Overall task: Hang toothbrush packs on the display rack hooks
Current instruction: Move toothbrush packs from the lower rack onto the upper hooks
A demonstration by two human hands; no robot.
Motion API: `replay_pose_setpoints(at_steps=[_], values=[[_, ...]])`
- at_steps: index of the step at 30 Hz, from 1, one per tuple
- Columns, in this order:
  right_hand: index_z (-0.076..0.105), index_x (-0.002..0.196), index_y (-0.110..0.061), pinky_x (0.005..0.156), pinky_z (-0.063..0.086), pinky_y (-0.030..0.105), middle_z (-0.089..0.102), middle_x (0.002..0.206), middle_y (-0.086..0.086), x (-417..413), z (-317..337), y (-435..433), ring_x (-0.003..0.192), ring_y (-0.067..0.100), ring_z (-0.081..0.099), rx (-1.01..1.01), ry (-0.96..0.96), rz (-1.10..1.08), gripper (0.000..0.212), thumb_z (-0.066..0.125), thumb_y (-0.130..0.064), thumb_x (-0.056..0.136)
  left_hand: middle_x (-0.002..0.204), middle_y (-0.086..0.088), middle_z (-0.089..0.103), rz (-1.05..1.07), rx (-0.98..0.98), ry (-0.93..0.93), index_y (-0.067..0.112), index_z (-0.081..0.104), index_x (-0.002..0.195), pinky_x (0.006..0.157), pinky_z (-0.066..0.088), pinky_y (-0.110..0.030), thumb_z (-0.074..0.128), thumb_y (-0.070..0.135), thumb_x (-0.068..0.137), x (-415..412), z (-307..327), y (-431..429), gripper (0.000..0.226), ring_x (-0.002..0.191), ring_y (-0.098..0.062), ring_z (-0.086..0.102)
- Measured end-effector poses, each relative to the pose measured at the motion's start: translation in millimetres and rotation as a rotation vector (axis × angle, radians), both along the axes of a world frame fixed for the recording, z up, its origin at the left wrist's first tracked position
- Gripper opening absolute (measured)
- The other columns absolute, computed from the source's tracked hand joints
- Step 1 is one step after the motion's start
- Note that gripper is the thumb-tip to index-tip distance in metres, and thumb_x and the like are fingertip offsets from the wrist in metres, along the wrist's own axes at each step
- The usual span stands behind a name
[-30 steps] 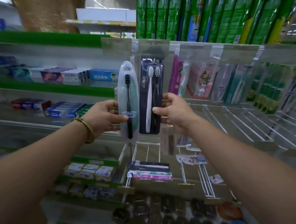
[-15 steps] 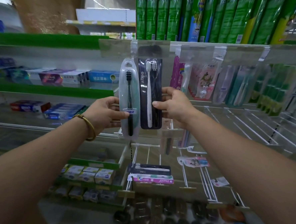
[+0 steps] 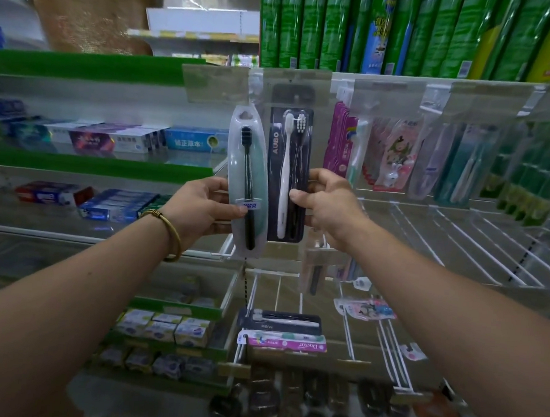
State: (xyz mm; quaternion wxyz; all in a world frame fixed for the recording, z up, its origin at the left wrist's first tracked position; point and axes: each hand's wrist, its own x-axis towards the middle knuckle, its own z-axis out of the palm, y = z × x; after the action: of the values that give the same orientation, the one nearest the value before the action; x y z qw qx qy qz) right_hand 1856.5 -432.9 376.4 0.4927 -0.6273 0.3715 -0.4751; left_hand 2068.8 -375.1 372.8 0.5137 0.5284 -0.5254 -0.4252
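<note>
Inspection found the black pack [image 3: 287,164] upright at the top row of the rack [image 3: 476,262]. Its upper end was behind a clear label strip [image 3: 294,83]. Whether its hole sat on a hook could not be told. The right hand [image 3: 328,208] gripped this pack at its lower right edge, with the thumb across the front and the fingers curled behind.

Just left of the black pack, edges nearly touching, was a clear pack [image 3: 249,161] holding one black brush. The left hand [image 3: 203,208] held it upright, thumb pressed on the front label and fingers wrapped behind. A bangle [image 3: 170,234] was on that wrist.

Right of the black pack hung pink packs [image 3: 337,141], with further packs along the same row. Below and to its right, bare white hooks [image 3: 432,240] projected. Directly below it, a dark pack [image 3: 281,324] and a pink pack [image 3: 286,345] lay flat across lower hooks. Left of the black pack, shelves carried toothpaste boxes [image 3: 117,139]. Above it stood green boxes [image 3: 310,26].
</note>
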Motion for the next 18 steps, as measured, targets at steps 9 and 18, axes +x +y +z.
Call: replay_pose_setpoints(at_steps=[9, 18], values=[[0.063, 0.098, -0.019, 0.081, 0.061, 0.047, 0.073, 0.099, 0.005, 12, 8, -43, 0.095, 0.025, 0.072, 0.018, 0.043, -0.063, 0.019, 0.064, -0.001, 0.092, 0.102, -0.011, 0.076, -0.012, 0.004, -0.020, 0.007, 0.063, 0.113, 0.077, 0.061, -0.036, 0.069, -0.003, 0.083, 3, 2, -18, 0.032, 0.096, -0.023, 0.074], [0.060, 0.098, -0.027, 0.092, 0.056, 0.048, 0.068, 0.098, -0.003, 38, 1, -112, 0.099, 0.023, 0.067, 0.004, 0.127, -0.233, 0.025, 0.062, -0.003, 0.092, 0.096, -0.009, 0.077, 0.018, 0.058, 0.014, 0.007, 0.062, 0.109, 0.070, 0.061, -0.031, 0.068, -0.005, 0.085, 7, -5, -47, 0.027, 0.092, -0.023, 0.075]])
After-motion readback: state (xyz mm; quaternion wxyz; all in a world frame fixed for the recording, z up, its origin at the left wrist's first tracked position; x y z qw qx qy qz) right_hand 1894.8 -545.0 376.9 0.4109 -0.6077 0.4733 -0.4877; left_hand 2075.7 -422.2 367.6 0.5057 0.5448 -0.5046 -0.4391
